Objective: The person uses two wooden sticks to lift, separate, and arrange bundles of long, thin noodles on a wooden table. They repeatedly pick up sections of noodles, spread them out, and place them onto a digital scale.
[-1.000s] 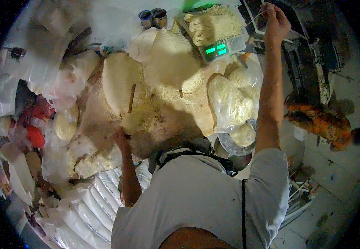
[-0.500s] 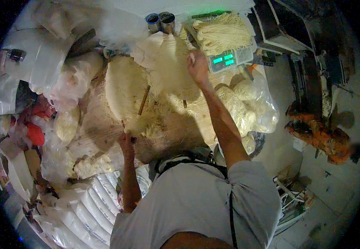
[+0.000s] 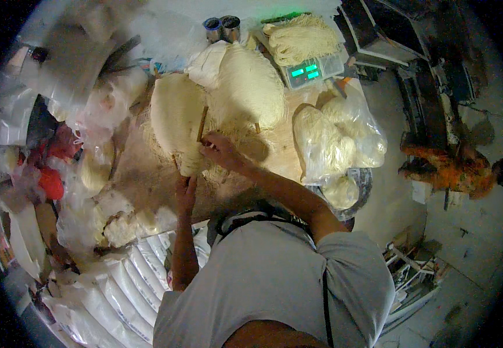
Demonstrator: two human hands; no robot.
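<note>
A wide sheet of pale, thin noodles (image 3: 176, 113) lies on the wooden table in front of me, its near end drawn into a narrow tail. At the tip of that tail my left hand (image 3: 186, 191) is closed on the noodles. My right hand (image 3: 219, 152) has its fingers curled at the tail's right edge, just below a thin brown stick (image 3: 203, 123) lying along the sheet. What its fingertips pinch is partly hidden. Behind and to the right lies a second noodle sheet (image 3: 251, 87), with another short stick (image 3: 258, 127) at its near edge.
A lit digital scale (image 3: 304, 73) carries a noodle bundle (image 3: 303, 40) at the back right, beside two dark cans (image 3: 230, 28). Bagged noodles (image 3: 341, 139) lie on the right. Plastic bags (image 3: 112, 98) crowd the left; white sacks (image 3: 129, 284) are stacked below the table.
My right hand has come down and left from beside the scale to the near noodle sheet. My left hand remains at the sheet's near end. The view has shifted slightly.
</note>
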